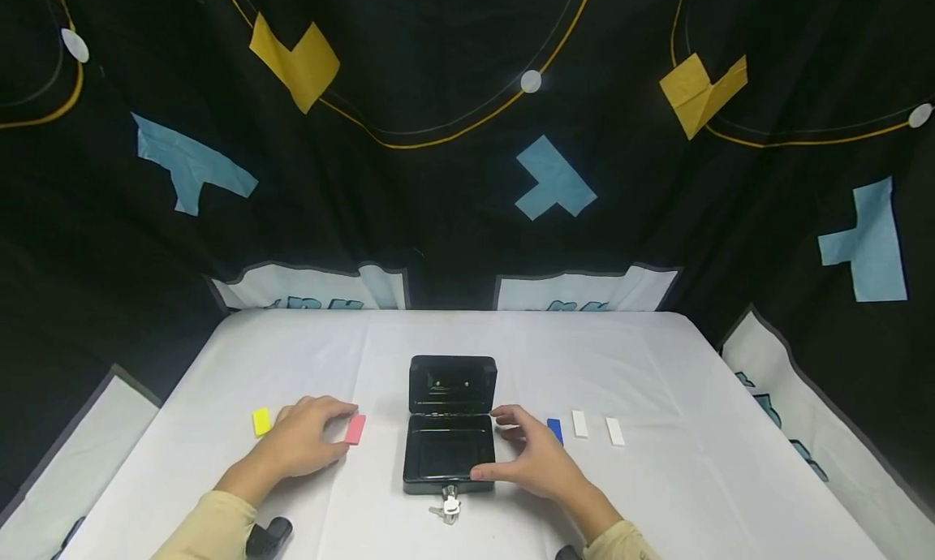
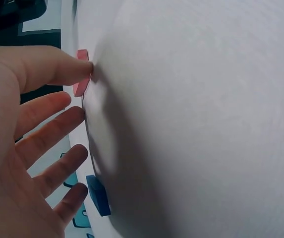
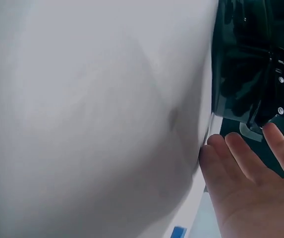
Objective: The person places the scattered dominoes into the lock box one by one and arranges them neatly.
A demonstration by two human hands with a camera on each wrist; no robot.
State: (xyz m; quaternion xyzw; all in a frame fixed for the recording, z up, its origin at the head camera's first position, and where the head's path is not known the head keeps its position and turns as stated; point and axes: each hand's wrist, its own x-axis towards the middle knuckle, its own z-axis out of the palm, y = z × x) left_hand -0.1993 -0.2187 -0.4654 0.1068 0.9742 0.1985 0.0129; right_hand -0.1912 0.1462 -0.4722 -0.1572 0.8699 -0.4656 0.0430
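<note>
A black cash box [image 1: 449, 450] stands on the white table with its lid [image 1: 453, 384] raised; keys [image 1: 450, 507] hang from the front lock. To its left, my left hand [image 1: 303, 438] spreads its thumb and index finger around a pink block [image 1: 355, 429]. In the left wrist view the thumb overlaps that block [image 2: 82, 82], and the other fingers are apart and loosely straight. My right hand [image 1: 536, 458] is at the box's right side, thumb tip by the front right corner. Its fingers [image 3: 241, 156] look relaxed in the right wrist view and hold nothing.
A yellow block [image 1: 260, 422] lies behind the left hand. Right of the right hand lie a blue block [image 1: 555, 430] and two white blocks [image 1: 579, 424]. Another blue block [image 2: 98, 196] shows beyond the left little finger. A dark curtain [image 1: 438, 219] hangs behind the table.
</note>
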